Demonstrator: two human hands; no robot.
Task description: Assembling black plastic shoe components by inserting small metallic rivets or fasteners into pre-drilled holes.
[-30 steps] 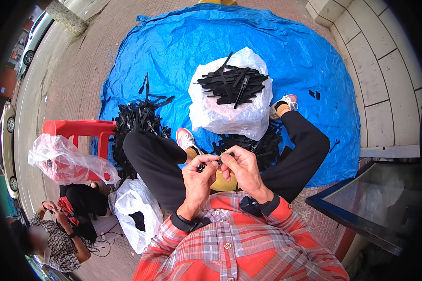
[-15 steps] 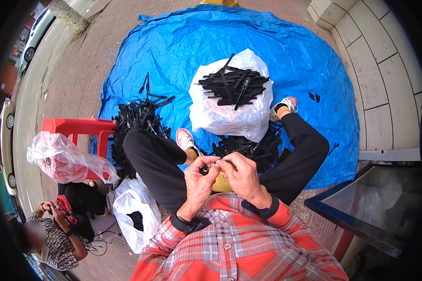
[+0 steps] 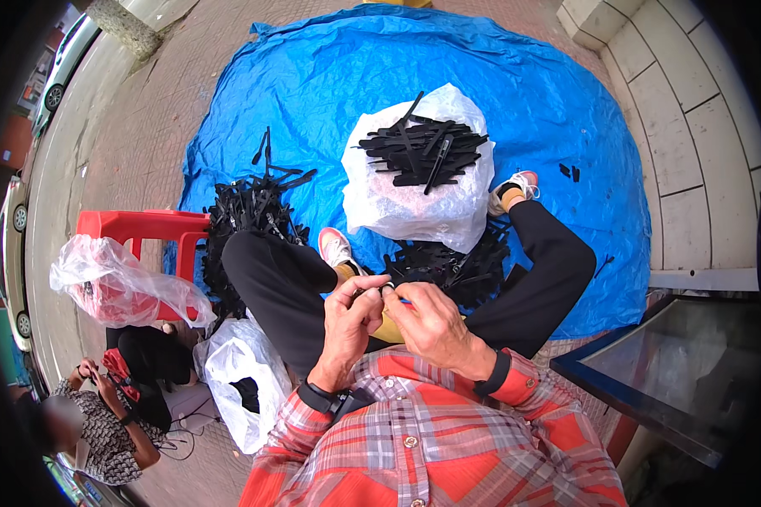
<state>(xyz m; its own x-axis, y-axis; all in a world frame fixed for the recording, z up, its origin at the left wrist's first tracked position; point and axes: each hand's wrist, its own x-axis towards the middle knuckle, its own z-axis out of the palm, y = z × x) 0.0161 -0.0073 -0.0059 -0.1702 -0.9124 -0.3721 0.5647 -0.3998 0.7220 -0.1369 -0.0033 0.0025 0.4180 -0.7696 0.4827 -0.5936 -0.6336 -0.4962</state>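
Head view: nearest is the person's red and grey checked shirt, its cuffs ending at dark bands on both wrists. Just beyond it, the left hand and the right hand meet in front of the body. The left hand's thumb and forefinger are drawn narrow on a small dark piece, and the right hand's fingertips close on it from the other side. The piece is mostly hidden by the fingers, so its full shape cannot be told.

Below the hands are bent legs in black trousers, with something yellow between the thighs. An open white plastic bag stands to the left, something black inside it; a glass panel in a dark blue frame is on the right.

Past the hands, a pile of black strips lies between two pale shoes, and another heap lies beside the left knee. Left of that heap is a red stool draped with a clear bag; a co-worker sits nearer, both hands together.

Farther out, a white plastic-covered bundle carries more black strips on the blue sheet.
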